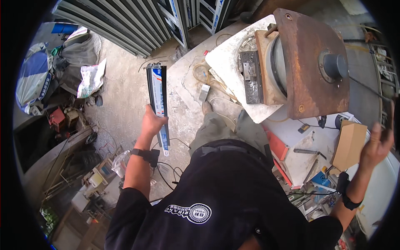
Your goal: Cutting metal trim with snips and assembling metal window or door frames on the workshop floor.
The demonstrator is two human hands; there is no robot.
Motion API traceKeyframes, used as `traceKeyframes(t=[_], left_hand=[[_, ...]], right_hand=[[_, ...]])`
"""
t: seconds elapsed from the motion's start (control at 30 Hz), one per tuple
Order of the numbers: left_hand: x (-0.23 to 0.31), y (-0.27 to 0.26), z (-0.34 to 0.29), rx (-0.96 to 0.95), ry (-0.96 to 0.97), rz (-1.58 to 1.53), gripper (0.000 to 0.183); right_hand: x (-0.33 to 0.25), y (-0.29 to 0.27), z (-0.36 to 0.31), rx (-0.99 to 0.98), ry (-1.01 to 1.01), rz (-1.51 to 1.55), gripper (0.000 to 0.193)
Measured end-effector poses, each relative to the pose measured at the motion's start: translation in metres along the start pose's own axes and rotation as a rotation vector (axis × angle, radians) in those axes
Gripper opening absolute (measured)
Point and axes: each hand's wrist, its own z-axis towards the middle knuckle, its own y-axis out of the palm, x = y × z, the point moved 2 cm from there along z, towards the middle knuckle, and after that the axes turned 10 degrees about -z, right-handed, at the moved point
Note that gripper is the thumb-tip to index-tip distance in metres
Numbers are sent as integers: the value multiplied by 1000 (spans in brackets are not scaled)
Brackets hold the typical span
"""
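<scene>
My left hand [154, 123] is closed round a dark metal profile [157, 89], a long bar with blue-and-white film along one side. The bar's hollow cut end points away from me, and it is held clear of the floor. Out at the far right, my right hand [376, 146] is raised with its fingers stretched out and nothing visible in it. A brown cardboard box [349, 146] is the nearest thing to it. Ahead and to the right stands a machine with a rusty brown guard [310, 62] and a round grey knob-like housing [334, 66].
The machine rests on a white, stained base [227, 46]. Many metal profiles [116, 23] are stacked at the back. Bags [37, 79] and clutter line the left. Cables [166, 177] lie by my left forearm. A red-edged board [278, 146] and tools crowd my right side.
</scene>
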Motion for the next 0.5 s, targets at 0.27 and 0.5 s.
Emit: traceKeyframes(t=[0.27,0.5], left_hand=[[47,-34,10,28,266,-74,53],[80,-61,5,-58,368,-518,52]], right_hand=[[-57,91,-12,-135,-324,-45,46],[-55,95,-10,-184,-281,54,43]])
